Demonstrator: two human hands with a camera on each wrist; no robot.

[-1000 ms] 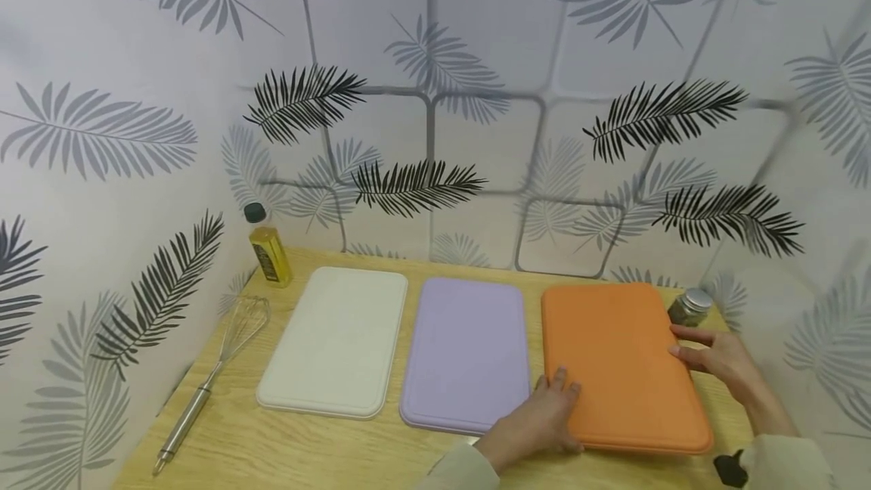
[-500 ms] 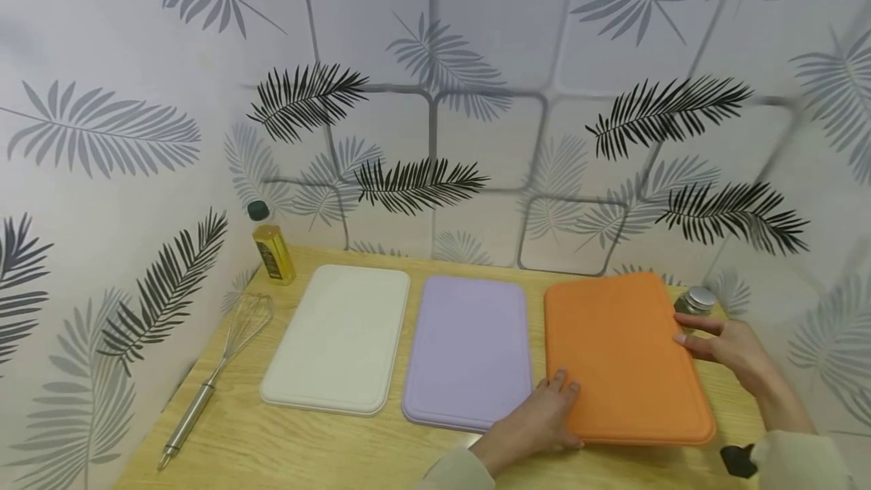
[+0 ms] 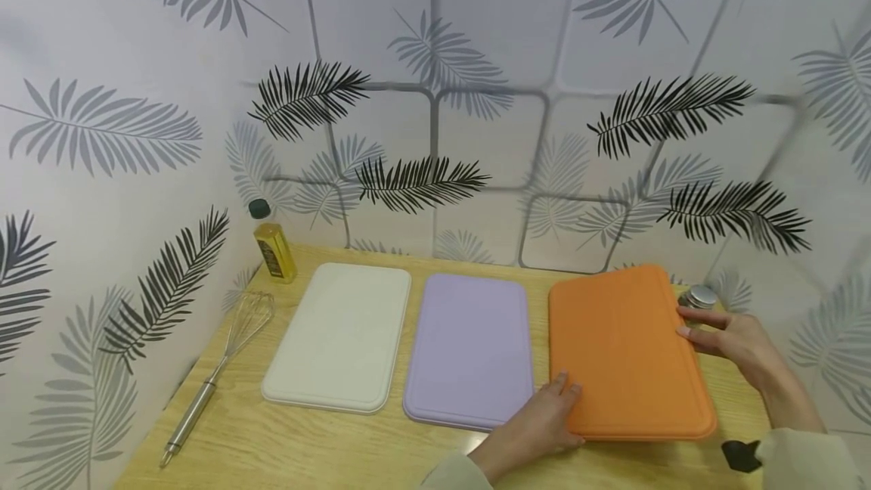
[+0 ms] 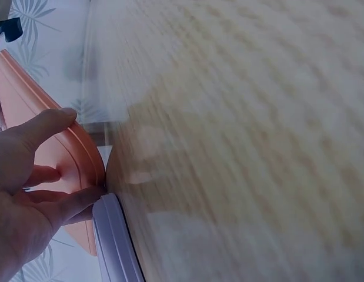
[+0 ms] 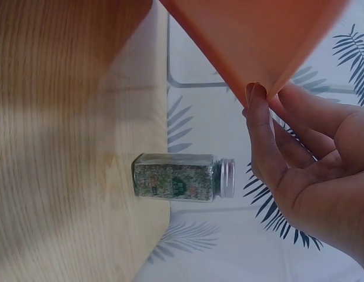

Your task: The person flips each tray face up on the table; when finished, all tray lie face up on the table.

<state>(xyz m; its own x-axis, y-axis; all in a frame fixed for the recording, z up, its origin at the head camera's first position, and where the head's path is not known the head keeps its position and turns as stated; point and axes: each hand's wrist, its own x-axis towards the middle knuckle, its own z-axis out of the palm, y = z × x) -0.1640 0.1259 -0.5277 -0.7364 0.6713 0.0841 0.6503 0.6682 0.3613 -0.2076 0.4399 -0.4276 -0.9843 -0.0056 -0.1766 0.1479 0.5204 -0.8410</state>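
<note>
An orange cutting board (image 3: 629,361) is tilted, its right side raised off the wooden table and its left side low. My right hand (image 3: 738,342) pinches the raised right edge between thumb and fingers, also seen in the right wrist view, where the board's underside (image 5: 246,41) shows. At the near left corner, my left hand (image 3: 540,418) holds the board, thumb at the front edge and fingers at the left edge. In the left wrist view those fingers lie right beside the end of a purple cutting board (image 4: 114,235). This purple board (image 3: 471,346) lies flat to the left.
A white cutting board (image 3: 340,335) lies left of the purple one. Farther left are a whisk (image 3: 211,376) and an oil bottle (image 3: 274,248). A spice jar (image 5: 176,177) with a silver lid stands behind my right hand. Patterned walls border the table (image 3: 327,445).
The orange cutting board's right side has risen, tilting it more steeply. My right hand has moved up with that edge, while my left hand has stayed at the near left corner.
</note>
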